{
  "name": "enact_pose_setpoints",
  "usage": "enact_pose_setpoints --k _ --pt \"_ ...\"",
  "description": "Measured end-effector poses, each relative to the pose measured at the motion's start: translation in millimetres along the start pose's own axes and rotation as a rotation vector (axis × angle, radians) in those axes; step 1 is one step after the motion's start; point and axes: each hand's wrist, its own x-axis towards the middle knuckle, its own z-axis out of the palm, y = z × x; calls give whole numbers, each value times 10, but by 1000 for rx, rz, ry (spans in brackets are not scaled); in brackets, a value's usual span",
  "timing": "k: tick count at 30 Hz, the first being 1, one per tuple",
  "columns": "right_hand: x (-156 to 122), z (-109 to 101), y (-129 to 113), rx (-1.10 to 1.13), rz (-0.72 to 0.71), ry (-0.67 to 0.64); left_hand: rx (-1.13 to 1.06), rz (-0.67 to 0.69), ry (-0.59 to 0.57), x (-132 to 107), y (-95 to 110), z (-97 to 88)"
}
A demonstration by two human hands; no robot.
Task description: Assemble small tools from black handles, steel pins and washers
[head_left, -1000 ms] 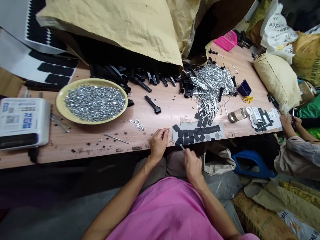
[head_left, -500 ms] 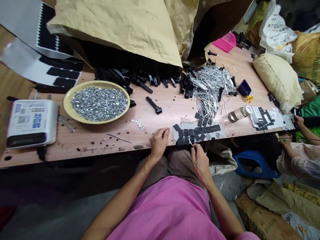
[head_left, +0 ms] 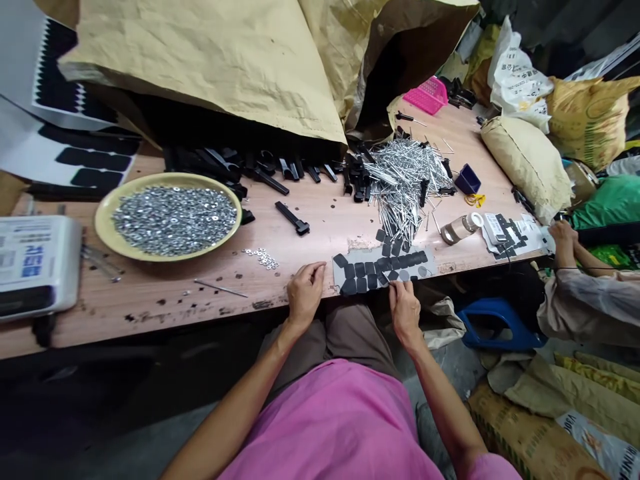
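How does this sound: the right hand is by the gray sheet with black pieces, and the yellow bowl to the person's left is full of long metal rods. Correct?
Not the contents: the head view shows the yellow bowl full of small metal washers. The right hand is indeed by the gray sheet with black pieces.

Workshop, small-parts hand assembly. Long bench (head_left: 323, 233) across mid-frame: bowl (head_left: 103, 225) of metal washers (head_left: 175, 220) at left, heaped metal rods (head_left: 413, 167) right of centre, black pads (head_left: 370, 268) lower centre. Big paper sack (head_left: 200, 67) up top, stuffed sacks (head_left: 525, 167) upper right. Another person (head_left: 575, 300) seated far right.
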Motion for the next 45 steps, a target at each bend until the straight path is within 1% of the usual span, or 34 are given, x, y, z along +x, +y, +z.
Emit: enact_pose_setpoints --k 3,6,7,8,10,11,14,17,19,22,23,24,27,28,31,32,33,36,38,42,45 --pt "-55 -12 -88 -78 -85 -48 4 -1 3 -1 2 3" --pt "-152 10 -210 -61 -244 -61 13 0 2 -3 4 3" --pt "-161 10 -234 -42 -265 -52 13 1 1 -3 3 2" --pt "-148 2 -245 -27 -256 -41 11 1 -2 -3 3 1" --pt "-61 -35 -236 -41 -166 -34 6 -1 -8 -1 -1 -1" --pt "1 -62 -221 -70 -118 -51 5 -3 -10 -1 -2 0" --pt "176 -147 -190 -188 -52 -177 7 -7 -3 1 -7 6" --pt "218 -204 -214 -298 -31 -278 -2 -6 3 1 -7 13" --pt "168 -218 -256 -341 -86 -324 -8 -3 3 0 -5 14" --pt "93 -242 -321 -321 -261 -395 1 -4 0 0 -3 11" --pt "92 -260 -337 -314 -272 -401 2 -4 -1 1 -3 10" --pt "105 -283 -351 -315 -246 -399 2 -5 -3 1 -3 9" --pt "166 -342 -390 -350 -101 -385 -1 -6 1 3 -2 12" --pt "173 -348 -406 -352 -113 -394 2 -7 3 3 -1 14" --pt "149 -319 -444 -318 -289 -420 7 -4 6 2 2 20" --pt "142 -301 -446 -305 -319 -417 4 -2 7 1 2 20" --pt "144 -283 -441 -295 -316 -408 0 0 8 0 2 20" --pt "196 -243 -395 -273 -200 -357 -10 4 6 -2 0 18" --pt "246 -233 -355 -241 -161 -341 -10 1 -2 -3 -1 19" --pt "312 -251 -290 -190 -112 -335 -3 -3 -6 -5 -6 25" --pt "308 -270 -287 -225 -61 -347 0 -4 -8 -7 -10 27"
